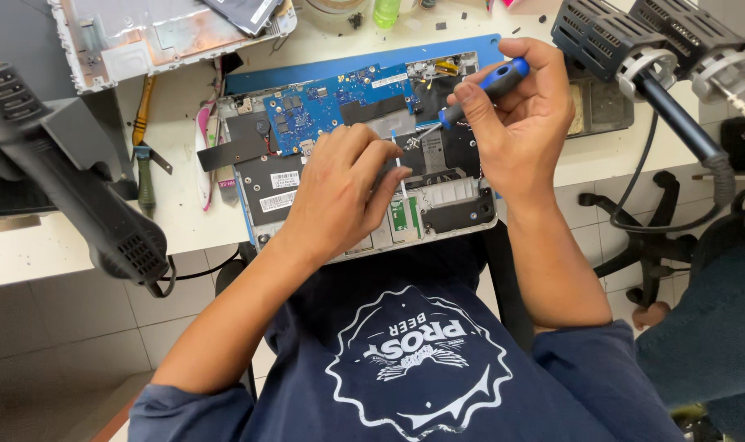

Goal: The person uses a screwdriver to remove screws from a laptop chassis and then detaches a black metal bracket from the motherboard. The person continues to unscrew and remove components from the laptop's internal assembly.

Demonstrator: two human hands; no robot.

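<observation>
An opened laptop base (450, 206) lies on a blue mat (323, 72), its blue circuit board (331, 102) exposed. My right hand (520, 123) grips a blue-and-black screwdriver (491, 86), whose tip points down at the laptop's middle. My left hand (340, 192) rests on the laptop's lower half, its fingertips pressing near a thin white strip (399, 168) beside the screwdriver tip. What lies under the left palm is hidden.
A black hot-air gun (78, 180) hangs at the left. A detached laptop cover (143, 37) lies at the back left. Screwdrivers and tweezers (146, 155) sit left of the mat. Black lamp heads (634, 41) stand at the right, above an office chair base (643, 237).
</observation>
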